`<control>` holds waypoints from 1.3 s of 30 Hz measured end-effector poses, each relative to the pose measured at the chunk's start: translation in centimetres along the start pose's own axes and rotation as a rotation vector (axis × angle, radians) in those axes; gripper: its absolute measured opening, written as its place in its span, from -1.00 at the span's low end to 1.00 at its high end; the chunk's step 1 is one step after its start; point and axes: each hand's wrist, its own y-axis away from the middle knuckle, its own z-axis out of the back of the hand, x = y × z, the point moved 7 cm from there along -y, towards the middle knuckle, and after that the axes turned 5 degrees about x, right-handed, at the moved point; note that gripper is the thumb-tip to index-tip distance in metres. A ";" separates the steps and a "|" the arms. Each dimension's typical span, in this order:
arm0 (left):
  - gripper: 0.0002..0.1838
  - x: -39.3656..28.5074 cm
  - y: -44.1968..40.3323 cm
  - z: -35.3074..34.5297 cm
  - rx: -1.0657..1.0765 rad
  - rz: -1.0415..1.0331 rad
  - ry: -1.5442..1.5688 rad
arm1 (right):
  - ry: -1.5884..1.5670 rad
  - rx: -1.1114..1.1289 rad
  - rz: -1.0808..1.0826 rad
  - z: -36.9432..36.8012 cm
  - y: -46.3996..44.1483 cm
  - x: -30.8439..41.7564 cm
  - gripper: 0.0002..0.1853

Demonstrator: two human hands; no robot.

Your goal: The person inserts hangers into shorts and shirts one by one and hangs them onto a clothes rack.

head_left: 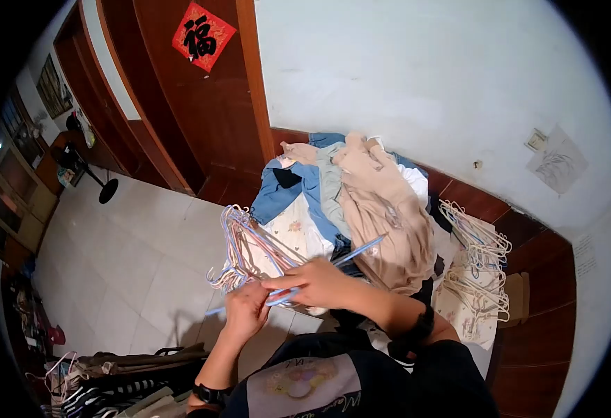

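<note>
A light blue hanger (pixel 364 249) is held in front of my body, its ends sticking out to the left and the right. My left hand (pixel 247 306) is closed around its middle part. My right hand (pixel 312 282) is closed on the same hanger, close beside my left hand. Just beyond my hands, a bunch of white, pink and blue hangers (pixel 235 233) lies at the left edge of a surface with a flowered cover (pixel 288 223). Behind it is a heap of clothes, with a beige garment (pixel 382 209) on top and blue garments (pixel 270 191) at the left.
More hangers (pixel 476 240) lie in groups at the right, by a cardboard box (pixel 518 296). Dark and striped clothes (pixel 124 380) hang at the lower left. A red door (pixel 201 104) and a white wall (pixel 417 70) stand behind. A black fan (pixel 75 160) is far left.
</note>
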 end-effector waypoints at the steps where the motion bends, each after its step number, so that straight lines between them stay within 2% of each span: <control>1: -0.83 -2.1 -1.2 1.4 -0.157 -0.084 -0.052 | -0.007 0.050 -0.071 1.8 1.0 -0.6 -0.69; 2: -0.78 -3.8 -2.0 2.2 -0.311 -0.166 -0.103 | -0.163 -0.081 -0.048 4.8 2.3 -0.7 -0.62; 3: -0.78 -4.6 -3.2 1.7 -0.310 -0.158 -0.104 | -0.127 -0.130 -0.102 7.0 3.9 -1.9 -0.57; 5: -0.64 -5.5 -4.6 2.4 -0.556 -0.045 -0.142 | -0.226 -0.401 -0.085 13.1 7.5 -2.4 -0.68; 6: -0.64 -5.7 -5.6 1.4 -0.556 -0.039 -0.150 | -0.100 -0.511 -0.128 15.1 9.8 -3.3 -0.70; 7: -0.60 -5.3 -7.2 -1.2 -0.410 -0.072 -0.143 | 0.030 -0.617 -0.168 17.0 12.0 -4.0 -0.72; 8: -0.55 -5.1 -8.4 -4.2 -0.264 -0.105 -0.135 | 0.026 -0.611 -0.160 17.7 13.6 -4.2 -0.72; 10: -0.44 -5.9 -10.1 -10.4 -0.014 -0.163 -0.123 | -0.134 -0.754 -0.420 18.7 18.1 -6.1 -0.73; 12: -0.37 -7.7 -11.6 -15.5 0.184 -0.261 -0.163 | -0.145 -0.730 -0.459 18.5 20.9 -6.9 -0.74; 14: -0.38 -9.6 -12.1 -19.0 0.230 -0.378 -0.231 | -0.154 -0.709 -0.492 17.7 23.7 -8.5 -0.74; 16: -0.43 -10.2 -12.3 -20.9 0.262 -0.372 -0.252 | -0.228 -0.726 -0.479 16.9 26.7 -10.6 -0.74; 18: -0.46 -10.1 -12.3 -22.4 0.386 -0.322 -0.370 | -0.187 -0.710 -0.477 17.3 28.8 -11.3 -0.74; 24: -0.54 -10.1 -12.4 -23.3 0.261 -0.278 -0.219 | -0.211 -0.757 -0.527 16.7 33.3 -15.8 -0.81; 27: -0.55 -12.3 -12.6 -19.8 0.094 -0.137 0.221 | -0.223 -0.798 -0.511 16.8 33.8 -17.5 -0.84; 28: -0.55 -13.7 -12.3 -18.7 0.093 -0.137 0.210 | -0.236 -0.825 -0.510 16.8 33.9 -17.8 -0.85; 30: -0.62 -15.0 -11.6 -16.1 0.032 0.038 0.707 | -0.305 -0.847 -0.499 16.6 33.9 -18.0 -0.80; 31: -0.74 -17.5 -11.3 -14.2 0.014 0.055 0.917 | -0.314 -0.815 -0.589 16.4 33.8 -18.0 -0.76; 32: -0.74 -19.2 -10.7 -13.0 0.006 0.051 0.916 | -0.319 -0.781 -0.676 16.2 33.9 -18.2 -0.71; 33: -0.78 -20.7 -10.1 -11.9 -0.003 -0.001 1.117 | -0.245 -0.694 -0.644 16.0 33.5 -18.0 -0.49; 34: -0.82 -21.8 -9.4 -11.1 -0.013 -0.056 1.318 | -0.242 -0.688 -0.636 15.9 33.4 -17.9 -0.49; 36: -0.87 -23.1 -8.4 -10.6 0.037 -0.082 1.455 | 0.071 -0.608 -0.533 15.8 32.0 -15.8 -0.26; 37: -0.86 -23.9 -8.0 -11.0 0.115 -0.133 1.449 | 0.089 -0.563 -0.456 15.4 31.5 -15.2 -0.08; 39: -0.84 -26.4 -7.2 -12.4 0.297 -0.259 1.388 | 0.132 -0.612 -0.401 14.2 30.1 -13.8 -0.08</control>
